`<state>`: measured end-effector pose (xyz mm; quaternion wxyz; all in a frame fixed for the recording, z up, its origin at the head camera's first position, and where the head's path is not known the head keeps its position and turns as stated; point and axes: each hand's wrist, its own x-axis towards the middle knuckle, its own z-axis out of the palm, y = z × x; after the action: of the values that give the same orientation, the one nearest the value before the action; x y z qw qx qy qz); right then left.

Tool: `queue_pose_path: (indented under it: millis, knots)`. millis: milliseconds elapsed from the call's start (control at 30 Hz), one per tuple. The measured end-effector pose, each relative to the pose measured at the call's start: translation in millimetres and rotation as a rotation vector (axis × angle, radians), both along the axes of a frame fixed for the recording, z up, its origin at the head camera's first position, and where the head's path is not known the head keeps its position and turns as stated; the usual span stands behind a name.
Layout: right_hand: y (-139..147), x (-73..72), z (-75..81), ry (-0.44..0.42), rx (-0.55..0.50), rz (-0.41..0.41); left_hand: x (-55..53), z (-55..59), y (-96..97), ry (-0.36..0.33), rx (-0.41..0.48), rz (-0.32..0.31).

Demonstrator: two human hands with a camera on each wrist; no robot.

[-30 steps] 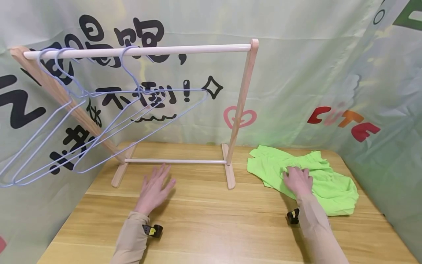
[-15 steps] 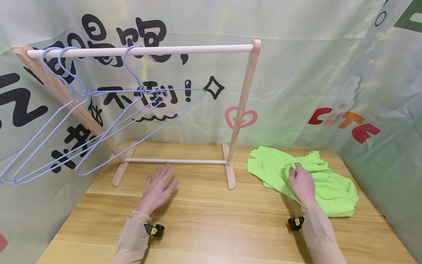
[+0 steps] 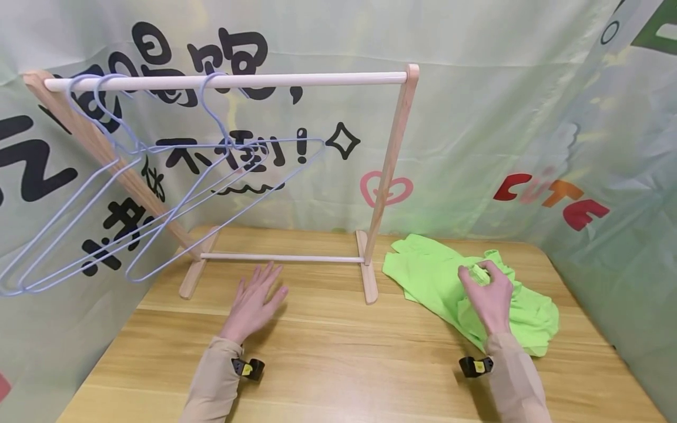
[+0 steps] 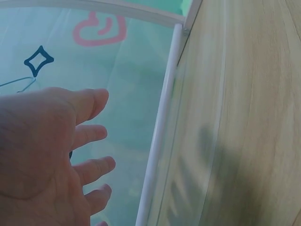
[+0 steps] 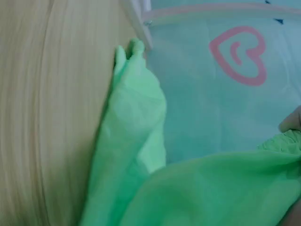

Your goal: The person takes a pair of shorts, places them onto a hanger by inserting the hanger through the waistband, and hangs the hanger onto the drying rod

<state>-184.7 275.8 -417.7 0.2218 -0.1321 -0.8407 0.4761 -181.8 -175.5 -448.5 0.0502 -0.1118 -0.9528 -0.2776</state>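
Note:
A lime-green garment (image 3: 433, 270) lies crumpled on the right of the table, its exact kind unclear. My right hand (image 3: 492, 298) pinches a gathered, elastic-looking edge of it between thumb and fingers and holds that part raised. In the right wrist view the green cloth (image 5: 136, 108) hangs from the pinch and stretches over the wood, while only bits of the fingers show at the right edge. My left hand (image 3: 255, 305) hovers palm down over the table before the rack, fingers spread and straight, holding nothing; the left wrist view shows the same hand (image 4: 42, 146).
A wooden rack (image 3: 392, 164) with a white top rail (image 3: 317, 79) stands at the back left. Several blue wire hangers (image 3: 174, 211) hang at the rail's left part and jut forward. The wooden table (image 3: 338, 352) is bounded by printed cloth walls (image 3: 476, 117).
My right hand has closed its pinch on the green garment's edge and lifted it, dragging the cloth slightly left and towards me. The left hand has barely moved.

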Motion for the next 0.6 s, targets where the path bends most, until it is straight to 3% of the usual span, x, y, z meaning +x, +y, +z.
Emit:
queue_pose_path:
  millis: [233,400,600]
  knots:
    - [-15.9,8.9,6.6,0.114,-0.04,0.052,0.4,1.6,0.6,0.0,0.011,-0.008]
    - [-25.6,12.4,9.7,0.236,-0.07,0.183,1.6,3.0,1.5,-0.007,0.026,-0.021]
    - [-34.0,17.9,15.4,0.313,-0.131,0.352,1.7,3.2,4.5,0.005,0.052,-0.048]
